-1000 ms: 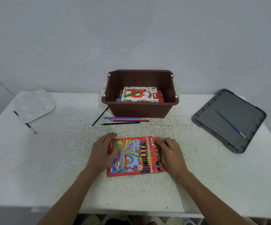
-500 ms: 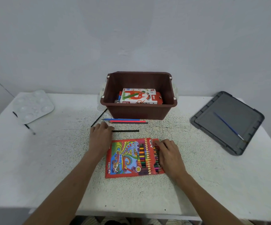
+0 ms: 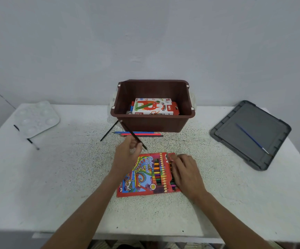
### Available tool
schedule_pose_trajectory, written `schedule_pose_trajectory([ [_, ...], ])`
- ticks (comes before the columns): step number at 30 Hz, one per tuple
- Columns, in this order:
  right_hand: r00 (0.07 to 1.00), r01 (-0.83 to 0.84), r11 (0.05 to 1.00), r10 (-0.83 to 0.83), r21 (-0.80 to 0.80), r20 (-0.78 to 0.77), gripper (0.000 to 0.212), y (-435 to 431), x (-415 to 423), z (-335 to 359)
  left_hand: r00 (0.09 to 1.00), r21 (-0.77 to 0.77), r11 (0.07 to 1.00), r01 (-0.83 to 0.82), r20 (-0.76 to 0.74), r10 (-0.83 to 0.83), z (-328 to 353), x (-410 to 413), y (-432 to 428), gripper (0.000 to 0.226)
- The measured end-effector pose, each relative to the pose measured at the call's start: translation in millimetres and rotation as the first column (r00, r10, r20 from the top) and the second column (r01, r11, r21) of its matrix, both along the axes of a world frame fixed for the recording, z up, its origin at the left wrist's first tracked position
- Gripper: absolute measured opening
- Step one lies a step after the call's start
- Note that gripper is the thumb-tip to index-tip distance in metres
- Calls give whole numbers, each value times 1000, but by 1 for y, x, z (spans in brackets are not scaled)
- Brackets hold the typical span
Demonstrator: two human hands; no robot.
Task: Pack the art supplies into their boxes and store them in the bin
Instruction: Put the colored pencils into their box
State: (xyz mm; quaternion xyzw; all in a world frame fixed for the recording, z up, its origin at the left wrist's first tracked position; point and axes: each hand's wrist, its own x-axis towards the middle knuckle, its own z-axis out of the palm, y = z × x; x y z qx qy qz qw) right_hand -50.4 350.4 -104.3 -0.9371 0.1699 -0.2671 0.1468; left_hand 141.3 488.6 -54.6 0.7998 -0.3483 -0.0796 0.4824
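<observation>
A red colour pencil box (image 3: 143,175) lies flat on the table before me, its window showing several pencils. My right hand (image 3: 185,173) rests on the box's right side, fingers at its top right corner. Just beyond the box's top left, my left hand (image 3: 127,155) pinches a black pencil (image 3: 133,134) lifted off the table and slanting up to the left. A blue pencil (image 3: 135,132), a red pencil (image 3: 142,134) and another dark stick (image 3: 108,131) lie in front of the brown bin (image 3: 152,123), which holds an oil pastels box (image 3: 152,106).
The grey bin lid (image 3: 251,133) lies at the right with a blue paintbrush (image 3: 251,138) on it. A white paint palette (image 3: 36,118) sits at the far left over a thin black brush (image 3: 29,140). The table's front edge is close to me.
My left hand left the pencil box, reached toward the loose pencils, and has picked up the black pencil. My right hand stayed on the box.
</observation>
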Motion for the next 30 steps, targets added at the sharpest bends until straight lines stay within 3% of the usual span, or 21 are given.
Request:
schedule_pose_trajectory([
  [6,998,17,994,-23,108,59,33,13,12,17,931,-97,993,71,-352,-101,4,-19,-3,6],
  [9,998,9,996,-14,86,67,33,19,23,19,900,-159,980,118,-399,-173,6,-29,-2,8],
  [12,997,11,999,-15,49,81,26,17,28,17,896,-114,976,187,-388,-217,7,-32,-3,12],
  [14,998,6,1000,-6,9,66,27,10,24,16,940,27,972,234,-261,-219,1,-28,2,4],
  [15,999,5,1000,-5,-9,53,29,5,20,16,973,131,967,218,-104,-205,-6,-23,7,12],
  [17,999,30,999,-29,-25,34,26,-9,9,17,959,332,932,148,184,-217,-31,-9,22,48],
  [18,998,56,998,-55,-33,23,23,-18,2,17,940,376,920,110,260,-219,-43,-5,31,60],
  [23,979,188,975,-195,-116,-54,33,-62,-33,18,932,381,921,78,300,-203,-64,-2,49,70],
  [30,969,200,961,-223,-193,-105,27,-99,-58,18,936,371,926,68,297,-188,-65,-1,48,73],
])
